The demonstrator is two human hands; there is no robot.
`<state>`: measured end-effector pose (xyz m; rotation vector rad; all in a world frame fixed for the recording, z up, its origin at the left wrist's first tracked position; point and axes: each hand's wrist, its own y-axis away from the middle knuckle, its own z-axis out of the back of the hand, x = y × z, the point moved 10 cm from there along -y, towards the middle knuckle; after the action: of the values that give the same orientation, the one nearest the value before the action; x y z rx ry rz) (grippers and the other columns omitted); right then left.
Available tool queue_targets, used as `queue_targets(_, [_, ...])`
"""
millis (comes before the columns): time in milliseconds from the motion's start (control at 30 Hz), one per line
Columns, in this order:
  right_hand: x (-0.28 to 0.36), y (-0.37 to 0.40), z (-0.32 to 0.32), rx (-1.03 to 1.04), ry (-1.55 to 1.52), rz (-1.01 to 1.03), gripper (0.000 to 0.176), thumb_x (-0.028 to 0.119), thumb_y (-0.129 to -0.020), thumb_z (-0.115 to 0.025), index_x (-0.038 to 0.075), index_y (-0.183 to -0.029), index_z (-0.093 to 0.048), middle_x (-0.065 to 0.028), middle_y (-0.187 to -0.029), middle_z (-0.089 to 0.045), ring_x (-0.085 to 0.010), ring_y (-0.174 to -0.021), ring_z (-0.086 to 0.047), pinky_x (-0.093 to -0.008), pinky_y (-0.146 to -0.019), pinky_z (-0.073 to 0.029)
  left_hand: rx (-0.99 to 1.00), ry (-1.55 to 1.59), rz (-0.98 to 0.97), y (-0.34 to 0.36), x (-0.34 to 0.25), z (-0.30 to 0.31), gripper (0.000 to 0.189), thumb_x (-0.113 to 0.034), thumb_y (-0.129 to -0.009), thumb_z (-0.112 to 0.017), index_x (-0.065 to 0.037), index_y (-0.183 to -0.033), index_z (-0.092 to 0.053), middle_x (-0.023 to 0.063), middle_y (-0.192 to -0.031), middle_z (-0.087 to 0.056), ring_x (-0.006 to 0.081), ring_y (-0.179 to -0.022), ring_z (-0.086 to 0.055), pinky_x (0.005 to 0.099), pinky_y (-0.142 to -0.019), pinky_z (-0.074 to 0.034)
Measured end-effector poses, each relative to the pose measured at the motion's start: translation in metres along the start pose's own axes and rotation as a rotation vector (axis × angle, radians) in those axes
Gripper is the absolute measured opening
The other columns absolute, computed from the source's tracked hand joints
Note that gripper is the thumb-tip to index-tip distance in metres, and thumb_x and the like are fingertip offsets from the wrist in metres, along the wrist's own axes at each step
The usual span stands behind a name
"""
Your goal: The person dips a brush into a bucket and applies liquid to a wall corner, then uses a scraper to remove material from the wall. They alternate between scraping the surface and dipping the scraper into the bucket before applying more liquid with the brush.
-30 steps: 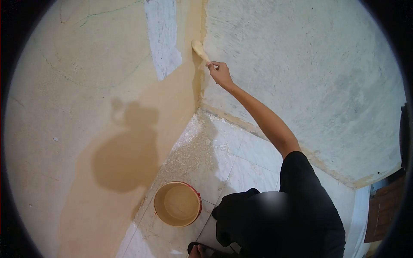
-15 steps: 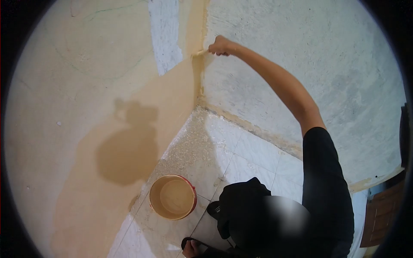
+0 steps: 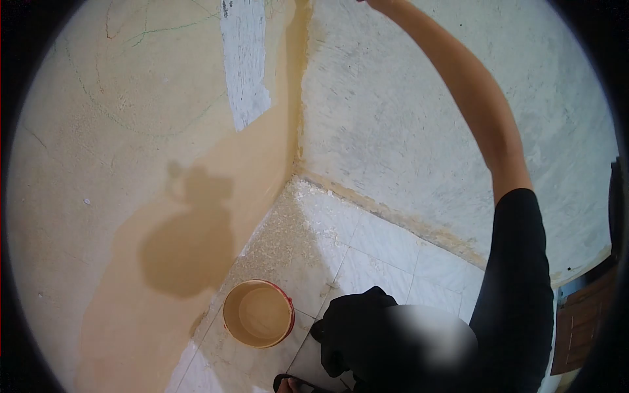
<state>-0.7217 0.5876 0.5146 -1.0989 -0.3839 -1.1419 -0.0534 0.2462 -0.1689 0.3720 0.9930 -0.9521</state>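
My right arm (image 3: 481, 98) reaches up along the rough right wall (image 3: 393, 105), near the room's corner. Only a sliver of my right hand (image 3: 371, 2) shows at the top edge; its fingers and anything in them are cut off. My left hand is out of view. A painted beige strip (image 3: 299, 78) runs down the corner, and beige also covers the lower left wall (image 3: 255, 154). On the floor stands a round bucket (image 3: 259, 340) with a red rim and a beige inside.
White floor tiles (image 3: 380, 265) carry pale crumbs and dust (image 3: 275, 236) near the corner. A bare whitish patch (image 3: 244, 65) marks the left wall. My sandalled foot (image 3: 288, 383) is close to the bucket. A brown wooden door (image 3: 583, 321) is at the far right.
My right hand has moved upward from the corner, nearly out of view. Earlier it gripped a thin-handled tool, probably a brush, against the corner. The view has shifted slightly.
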Motion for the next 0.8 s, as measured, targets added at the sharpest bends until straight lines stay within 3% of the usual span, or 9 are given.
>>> queue_targets(133, [-0.064,0.008,-0.039,-0.305,-0.041,0.196,0.036,0.026,-0.084,-0.058,0.0,-0.06,-0.055,-0.0066,-0.052,-0.051,-0.0161,-0.039,-0.044,-0.0331,-0.038,-0.036,0.214,-0.022,0.138,-0.002,0.014,-0.011,0.027,-0.025,-0.089,-0.066,0.001,-0.085,-0.066,0.0135,-0.067,-0.066,0.0297,-0.057,-0.059,0.0402,-0.056,-0.05])
queue_targets(167, [-0.071,0.032,-0.057,-0.336,-0.104,0.327,0.035,0.032,-0.082,-0.061,0.001,-0.064,-0.06,-0.0083,-0.053,-0.058,-0.0207,-0.042,-0.055,-0.0354,-0.043,-0.043,0.208,-0.02,0.144,-0.003,0.005,-0.008,0.027,-0.025,-0.089,-0.066,0.001,-0.085,-0.066,0.0135,-0.067,-0.066,0.0297,-0.057,-0.059,0.0402,-0.056,-0.05])
queue_targets(267, [-0.158,0.059,-0.129,-0.345,-0.144,0.221,0.033,0.031,-0.092,-0.058,0.0,-0.096,-0.068,-0.0051,-0.06,-0.058,-0.0102,-0.046,-0.052,-0.0272,-0.041,-0.043,0.169,-0.092,0.156,-0.01,-0.008,-0.006,0.028,-0.027,-0.092,-0.061,0.001,-0.092,-0.063,0.0133,-0.073,-0.066,0.0257,-0.062,-0.059,0.037,-0.059,-0.049])
queue_targets(300, [-0.196,0.069,-0.153,-0.373,-0.175,0.197,0.034,0.032,-0.093,-0.057,0.0,-0.096,-0.067,-0.0025,-0.059,-0.056,-0.0088,-0.046,-0.051,-0.0268,-0.041,-0.042,0.067,-0.205,-0.12,-0.004,-0.022,0.002,0.03,-0.03,-0.094,-0.058,0.0,-0.094,-0.06,0.013,-0.075,-0.065,0.025,-0.064,-0.058,0.0364,-0.06,-0.049])
queue_targets(333, [-0.193,0.111,-0.166,-0.397,-0.282,0.158,0.034,0.026,-0.09,-0.056,-0.005,-0.076,-0.059,-0.0076,-0.051,-0.042,-0.0112,-0.053,-0.037,-0.0356,-0.048,-0.035,-0.046,-0.317,-0.396,0.003,-0.042,0.003,0.032,-0.032,-0.096,-0.054,0.0,-0.096,-0.057,0.0127,-0.078,-0.064,0.0243,-0.067,-0.057,0.0358,-0.062,-0.048])
queue_targets(400, [-0.211,0.153,-0.189,-0.406,-0.253,0.234,0.027,0.019,-0.093,-0.052,-0.005,-0.08,-0.054,-0.0061,-0.057,-0.04,-0.0114,-0.058,-0.039,-0.0331,-0.051,-0.035,-0.088,-0.301,-0.379,-0.016,-0.037,-0.017,0.032,-0.032,-0.096,-0.054,0.0,-0.096,-0.057,0.0127,-0.078,-0.064,0.0243,-0.068,-0.057,0.0357,-0.062,-0.048])
queue_targets(467, [-0.248,0.182,-0.211,-0.348,-0.111,0.138,0.025,0.018,-0.093,-0.05,-0.004,-0.086,-0.059,-0.0144,-0.059,-0.045,-0.015,-0.058,-0.042,-0.0348,-0.055,-0.039,-0.12,-0.271,-0.355,-0.04,-0.038,-0.04,0.032,-0.032,-0.096,-0.054,0.0,-0.097,-0.057,0.0127,-0.079,-0.064,0.0244,-0.069,-0.058,0.0354,-0.063,-0.048])
queue_targets(533, [-0.259,0.214,-0.213,-0.314,-0.037,0.059,0.025,0.017,-0.091,-0.05,-0.003,-0.097,-0.064,-0.0259,-0.076,-0.061,-0.0279,-0.066,-0.062,-0.0382,-0.063,-0.046,-0.125,-0.236,-0.335,-0.058,-0.04,-0.058,0.032,-0.032,-0.096,-0.053,-0.001,-0.098,-0.057,0.0127,-0.081,-0.064,0.0244,-0.07,-0.058,0.0351,-0.064,-0.048])
queue_targets(800, [-0.323,0.221,-0.204,0.16,0.375,-0.201,0.037,0.031,-0.081,-0.062,-0.005,-0.076,-0.068,-0.0206,-0.059,-0.061,-0.0251,-0.05,-0.06,-0.0393,-0.05,-0.048,-0.074,-0.176,-0.194,-0.071,-0.03,-0.062,0.032,-0.032,-0.097,-0.051,-0.001,-0.101,-0.057,0.0128,-0.086,-0.064,0.0246,-0.075,-0.058,0.034,-0.068,-0.047])
